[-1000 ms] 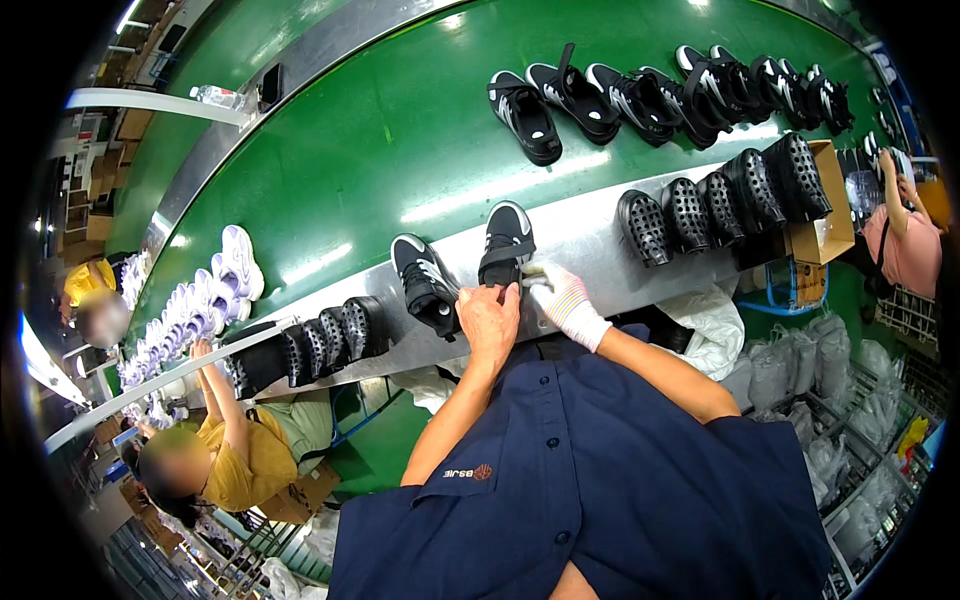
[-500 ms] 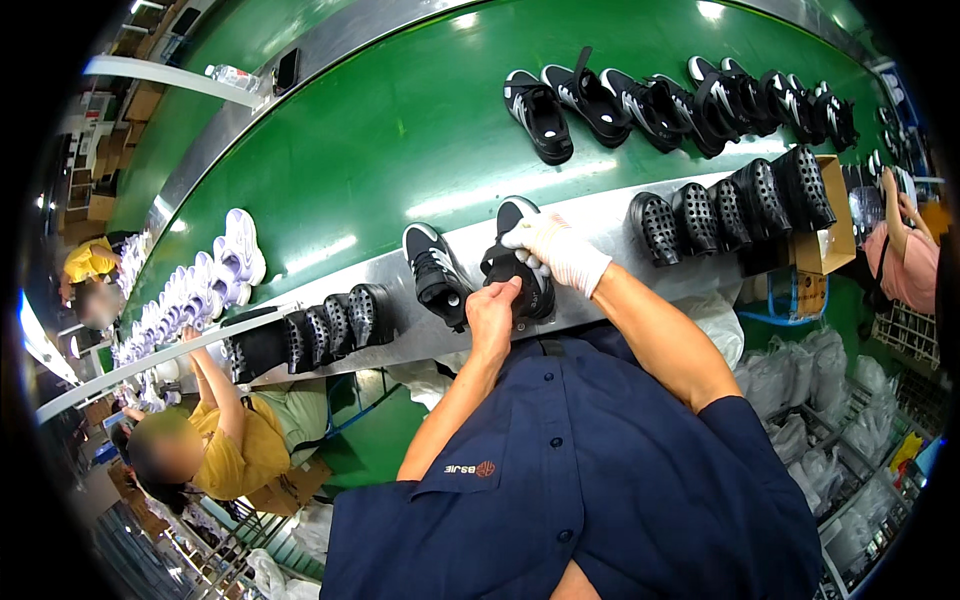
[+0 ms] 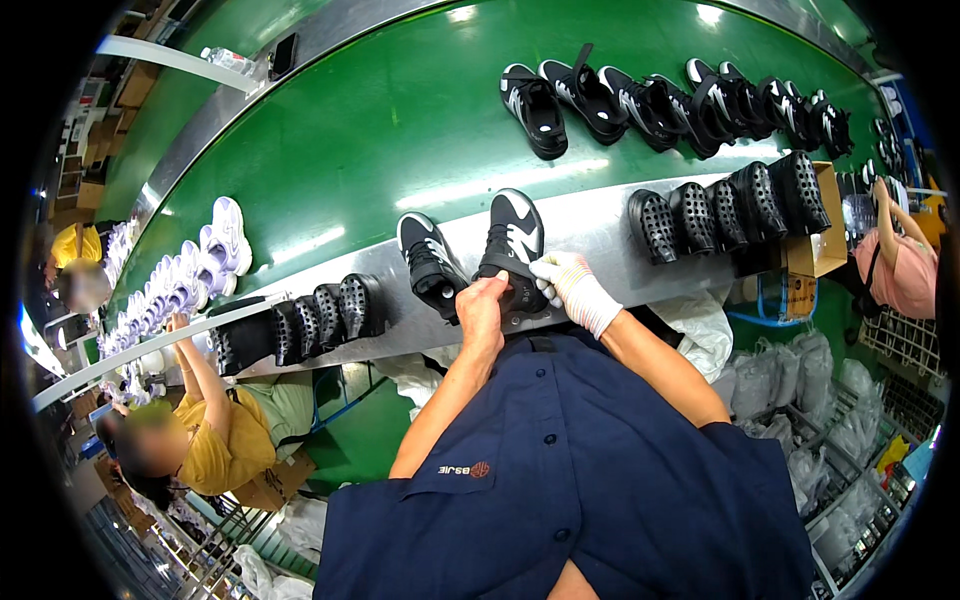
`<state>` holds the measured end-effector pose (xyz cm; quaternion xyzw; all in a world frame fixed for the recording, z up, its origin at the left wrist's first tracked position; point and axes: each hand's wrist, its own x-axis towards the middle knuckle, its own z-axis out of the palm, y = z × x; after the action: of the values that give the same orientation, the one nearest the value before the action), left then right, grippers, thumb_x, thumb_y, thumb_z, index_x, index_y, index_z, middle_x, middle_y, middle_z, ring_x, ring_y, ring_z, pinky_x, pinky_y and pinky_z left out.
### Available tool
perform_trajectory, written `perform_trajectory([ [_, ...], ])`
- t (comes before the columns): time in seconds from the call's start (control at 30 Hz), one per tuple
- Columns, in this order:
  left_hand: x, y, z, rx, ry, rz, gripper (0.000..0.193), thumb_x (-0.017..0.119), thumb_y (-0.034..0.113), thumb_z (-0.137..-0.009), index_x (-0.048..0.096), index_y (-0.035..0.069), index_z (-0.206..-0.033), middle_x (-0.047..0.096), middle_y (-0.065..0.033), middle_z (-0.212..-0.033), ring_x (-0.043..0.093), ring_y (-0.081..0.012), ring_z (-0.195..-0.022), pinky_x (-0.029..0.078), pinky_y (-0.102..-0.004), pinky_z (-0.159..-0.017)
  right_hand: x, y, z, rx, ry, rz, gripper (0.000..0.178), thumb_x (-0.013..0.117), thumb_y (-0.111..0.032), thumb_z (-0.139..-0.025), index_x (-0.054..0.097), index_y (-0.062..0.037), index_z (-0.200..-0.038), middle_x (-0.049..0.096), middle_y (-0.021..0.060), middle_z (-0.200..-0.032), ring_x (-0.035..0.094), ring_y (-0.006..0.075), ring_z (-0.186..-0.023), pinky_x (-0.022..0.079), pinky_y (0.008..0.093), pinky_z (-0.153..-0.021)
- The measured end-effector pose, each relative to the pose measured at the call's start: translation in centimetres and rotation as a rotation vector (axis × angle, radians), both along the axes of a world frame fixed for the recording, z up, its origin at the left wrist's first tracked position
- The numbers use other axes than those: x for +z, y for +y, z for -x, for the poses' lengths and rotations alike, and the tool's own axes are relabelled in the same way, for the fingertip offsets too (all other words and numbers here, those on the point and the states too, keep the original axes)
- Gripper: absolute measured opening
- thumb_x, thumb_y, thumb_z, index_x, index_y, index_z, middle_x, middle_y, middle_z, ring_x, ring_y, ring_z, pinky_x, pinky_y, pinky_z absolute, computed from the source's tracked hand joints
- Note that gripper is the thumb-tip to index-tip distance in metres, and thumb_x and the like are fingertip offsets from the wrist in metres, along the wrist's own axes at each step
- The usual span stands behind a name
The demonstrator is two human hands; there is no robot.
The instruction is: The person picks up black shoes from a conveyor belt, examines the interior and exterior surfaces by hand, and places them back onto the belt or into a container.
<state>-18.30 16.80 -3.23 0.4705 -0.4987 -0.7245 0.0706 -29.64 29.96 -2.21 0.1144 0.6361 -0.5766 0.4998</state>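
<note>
A black sneaker with a white-and-grey toe and side stripes stands before me on the metal ledge, toe pointing away. My bare left hand is closed at its left rear side, thumb and fingers pinching near the strap and collar. On the opposite side, my right hand, in a white glove, has its fingers pinched against the shoe's edge by the strap. Exactly what part those fingertips grip is hidden. A matching sneaker stands just left, its strap lying across the top.
Black studded forms line the ledge to the right, beside a cardboard box; more forms stand left. Black sneakers sit on the green table. A person in yellow works at left near white-and-lilac shoes.
My right hand has left the sneaker's toe and come back to its right side near the strap. The strap now lies across the shoe. My left hand has shifted slightly left.
</note>
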Motion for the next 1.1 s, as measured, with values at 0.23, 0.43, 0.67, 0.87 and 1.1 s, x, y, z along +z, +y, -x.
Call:
perform_trajectory([
  [0.23,0.1,0.1,0.2,-0.005,-0.001,-0.015,0.021,0.078,0.016,-0.089,0.076,-0.002,-0.080,0.067,-0.0031,-0.076,0.052,-0.0125,-0.075,0.039,-0.0291,-0.074,-1.5,-0.6,-1.4,0.024,0.156,-0.109,0.021,0.069,-0.023,-0.095,0.071,-0.0033,-0.088,0.063,0.0023,-0.068,0.055,0.0129,-0.058,0.044,0.0321,-0.053],
  [0.43,0.2,1.2,0.7,-0.294,-0.089,0.412,0.020,0.074,0.016,-0.092,0.077,-0.004,-0.089,0.071,-0.0095,-0.080,0.063,-0.0192,-0.079,0.049,-0.0347,-0.074,-1.7,0.2,-1.4,0.098,0.332,-0.266,0.028,0.072,-0.027,-0.091,0.073,0.0003,-0.091,0.070,0.0138,-0.075,0.067,0.0228,-0.067,0.052,0.0379,-0.066],
  [0.67,1.5,1.0,1.0,-0.469,0.053,1.192,0.030,0.077,0.005,-0.082,0.063,0.008,-0.108,0.060,-0.0119,-0.088,0.060,-0.0333,-0.084,0.052,-0.0433,-0.075,-0.8,3.4,-1.7,0.228,0.731,-0.465,0.040,0.076,-0.027,-0.086,0.066,-0.0009,-0.115,0.073,0.0224,-0.097,0.071,0.0396,-0.094,0.056,0.0447,-0.086],
  [0.87,2.0,-0.6,2.8,-0.666,0.186,1.406,0.027,0.072,0.001,-0.078,0.068,0.009,-0.103,0.059,-0.0101,-0.092,0.059,-0.0313,-0.088,0.050,-0.0438,-0.074,-1.6,0.8,-2.9,0.372,0.977,-0.461,0.037,0.075,-0.023,-0.089,0.063,-0.0016,-0.117,0.070,0.0236,-0.103,0.067,0.0448,-0.096,0.054,0.0487,-0.085],
  [1.1,4.9,-1.4,0.2,-0.716,0.198,1.217,0.036,0.069,-0.005,-0.081,0.063,0.003,-0.116,0.061,-0.0164,-0.098,0.061,-0.0376,-0.096,0.051,-0.0443,-0.082,0.4,-0.6,-3.2,0.476,0.991,-0.556,0.040,0.067,-0.038,-0.095,0.063,0.0003,-0.108,0.069,0.0250,-0.099,0.068,0.0445,-0.093,0.055,0.0517,-0.081],
])
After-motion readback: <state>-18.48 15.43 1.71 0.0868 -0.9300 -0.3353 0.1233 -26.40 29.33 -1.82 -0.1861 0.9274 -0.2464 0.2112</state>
